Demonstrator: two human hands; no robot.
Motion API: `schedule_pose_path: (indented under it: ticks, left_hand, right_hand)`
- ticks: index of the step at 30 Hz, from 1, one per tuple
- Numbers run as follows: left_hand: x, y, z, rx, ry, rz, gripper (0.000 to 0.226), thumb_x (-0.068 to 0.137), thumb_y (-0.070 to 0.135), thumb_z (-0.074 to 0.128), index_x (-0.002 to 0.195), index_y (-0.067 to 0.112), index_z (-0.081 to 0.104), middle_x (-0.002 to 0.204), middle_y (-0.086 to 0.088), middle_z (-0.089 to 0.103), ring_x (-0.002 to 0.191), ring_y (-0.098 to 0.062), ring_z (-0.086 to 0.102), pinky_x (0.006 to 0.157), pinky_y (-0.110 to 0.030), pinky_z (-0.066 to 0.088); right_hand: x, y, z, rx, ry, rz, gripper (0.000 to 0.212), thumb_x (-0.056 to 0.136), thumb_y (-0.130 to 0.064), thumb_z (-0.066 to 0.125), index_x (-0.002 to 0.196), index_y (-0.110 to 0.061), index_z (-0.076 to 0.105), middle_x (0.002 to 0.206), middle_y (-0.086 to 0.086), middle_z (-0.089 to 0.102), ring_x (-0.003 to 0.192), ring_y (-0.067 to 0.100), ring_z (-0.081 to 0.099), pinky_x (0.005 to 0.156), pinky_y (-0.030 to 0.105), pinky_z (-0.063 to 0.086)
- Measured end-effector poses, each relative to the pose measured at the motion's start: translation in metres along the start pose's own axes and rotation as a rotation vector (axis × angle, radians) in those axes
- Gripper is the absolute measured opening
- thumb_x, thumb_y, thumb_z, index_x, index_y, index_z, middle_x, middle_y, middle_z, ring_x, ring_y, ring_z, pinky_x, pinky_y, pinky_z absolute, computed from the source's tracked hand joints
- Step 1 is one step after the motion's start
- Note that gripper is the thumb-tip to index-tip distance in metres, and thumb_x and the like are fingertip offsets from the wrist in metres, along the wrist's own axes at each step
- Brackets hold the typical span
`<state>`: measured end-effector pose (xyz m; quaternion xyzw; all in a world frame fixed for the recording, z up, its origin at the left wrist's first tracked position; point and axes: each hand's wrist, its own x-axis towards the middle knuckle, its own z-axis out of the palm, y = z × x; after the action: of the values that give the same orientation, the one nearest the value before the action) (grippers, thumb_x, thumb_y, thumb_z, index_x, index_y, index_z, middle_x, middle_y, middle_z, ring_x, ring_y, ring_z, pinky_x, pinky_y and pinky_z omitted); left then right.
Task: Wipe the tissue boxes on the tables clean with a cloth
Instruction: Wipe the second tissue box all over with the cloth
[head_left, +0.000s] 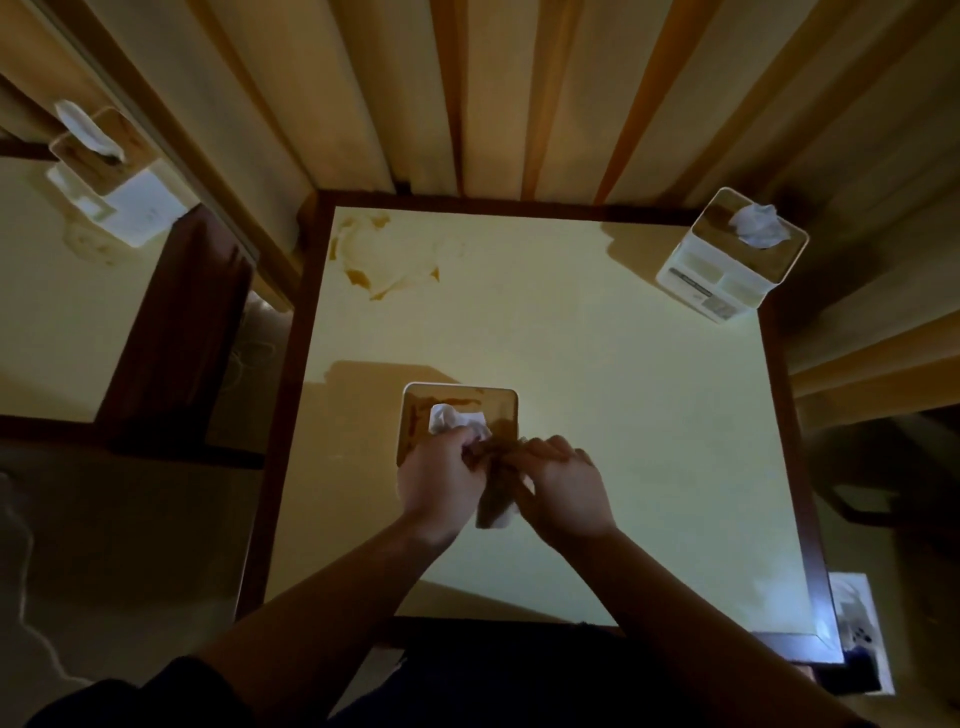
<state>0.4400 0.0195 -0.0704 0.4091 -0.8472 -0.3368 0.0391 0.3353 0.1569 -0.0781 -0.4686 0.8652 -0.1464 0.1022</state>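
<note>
- The near tissue box (460, 410) stands on the pale table (597, 415), toward the person's edge and left of centre; its wood-look lid faces up with a white tissue (454, 418) poking out of the slot.
- Both hands meet just on the person's side of that box, over its near edge. The left hand (441, 475) and the right hand (563, 486) each curl their fingers round a dark brown cloth (496, 499) — it hangs bunched between them, likely being folded or regripped before a wipe.
- Holding the cloth right above the box keeps the next stroke short; the lid looks like the first surface to take.
- A second tissue box (730, 257) sits at the far right corner from the near box, well apart, tissue up.
- A third tissue box (111, 174) stands on the neighbouring table (52, 312) to the far left.
- A brownish stain (387, 260) marks the table beyond the near box, to its far left — not on any box.
</note>
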Motion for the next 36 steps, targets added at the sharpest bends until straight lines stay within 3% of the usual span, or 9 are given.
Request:
schedule_pose_path:
  ticks: [4,6,9,15,19,22,28,32,36]
  left_hand:
    - [0.0,-0.008,-0.014,-0.024,0.068,0.171,0.012,0.089,0.023,0.074,0.092,0.028,0.064,0.077,0.017,0.057,0.064,-0.001,0.054,0.053,-0.023,0.039]
    - [0.007,-0.018,-0.022,0.073,0.149,0.311,0.016,0.089,0.022,0.073,0.103,0.023,0.065,0.103,0.009,0.063,0.082,-0.014,0.062,0.062,-0.032,0.052]
    - [0.025,-0.033,-0.033,0.227,0.143,0.431,0.038,0.089,0.021,0.072,0.126,0.023,0.067,0.126,0.003,0.061,0.107,-0.024,0.056,0.086,-0.04,0.049]
    - [0.043,-0.045,-0.036,0.386,0.05,0.686,0.015,0.084,0.018,0.073,0.095,0.026,0.081,0.101,0.012,0.073,0.101,-0.025,0.053,0.083,-0.039,0.038]
    - [0.047,-0.039,-0.039,0.54,-0.037,0.689,0.012,0.076,0.023,0.071,0.085,0.025,0.078,0.084,0.012,0.072,0.091,-0.026,0.053,0.08,-0.038,0.028]
    - [0.045,-0.029,-0.039,0.614,-0.114,0.682,0.013,0.074,0.031,0.068,0.074,0.021,0.076,0.072,0.01,0.068,0.089,-0.026,0.056,0.089,-0.037,0.029]
    - [0.046,-0.016,-0.037,0.794,-0.337,0.539,0.057,0.086,0.048,0.029,0.098,0.018,0.076,0.092,0.004,0.074,0.123,-0.03,0.045,0.106,-0.045,0.02]
    - [0.044,-0.022,-0.043,0.737,-0.303,0.559,0.054,0.087,0.049,0.031,0.117,0.021,0.066,0.1,-0.002,0.073,0.119,-0.03,0.047,0.101,-0.045,0.021]
    - [0.036,-0.039,-0.043,0.648,-0.173,0.644,0.037,0.091,0.05,0.044,0.096,0.022,0.067,0.088,0.003,0.071,0.103,-0.027,0.05,0.088,-0.043,0.026]
  right_hand:
    - [0.008,-0.006,-0.001,-0.031,-0.029,0.037,0.008,0.088,-0.036,0.07,0.091,-0.036,0.078,0.086,-0.009,0.071,0.079,0.024,0.064,0.063,0.035,0.05]
    - [0.011,-0.009,-0.004,-0.012,-0.04,0.079,0.005,0.085,-0.033,0.079,0.09,-0.035,0.079,0.086,-0.009,0.073,0.079,0.024,0.065,0.063,0.035,0.048]
    - [0.014,-0.014,-0.006,-0.018,-0.051,0.114,0.016,0.086,-0.033,0.08,0.102,-0.035,0.079,0.092,-0.009,0.075,0.086,0.024,0.067,0.068,0.037,0.051]
    - [0.016,-0.013,-0.012,-0.037,-0.084,0.106,0.021,0.098,-0.038,0.068,0.117,-0.037,0.077,0.108,-0.008,0.076,0.102,0.024,0.065,0.081,0.039,0.053]
    - [0.018,-0.016,-0.013,-0.035,-0.096,0.103,0.023,0.1,-0.04,0.064,0.12,-0.038,0.075,0.108,-0.009,0.075,0.102,0.022,0.064,0.081,0.036,0.052]
    - [0.019,-0.019,-0.013,-0.04,-0.099,0.11,0.02,0.099,-0.038,0.067,0.116,-0.037,0.076,0.106,-0.007,0.075,0.099,0.025,0.066,0.079,0.037,0.053]
    - [0.016,-0.022,-0.01,-0.101,-0.065,-0.033,0.028,0.076,-0.019,0.088,0.098,-0.033,0.079,0.089,-0.003,0.072,0.079,0.028,0.063,0.061,0.035,0.053]
    - [0.016,-0.024,-0.005,-0.091,-0.068,-0.046,0.029,0.073,-0.013,0.091,0.096,-0.026,0.079,0.088,-0.001,0.072,0.075,0.024,0.063,0.059,0.034,0.054]
    - [0.016,-0.024,-0.003,-0.062,-0.076,-0.036,0.021,0.084,-0.014,0.083,0.101,-0.024,0.076,0.096,0.001,0.073,0.082,0.025,0.063,0.065,0.035,0.054]
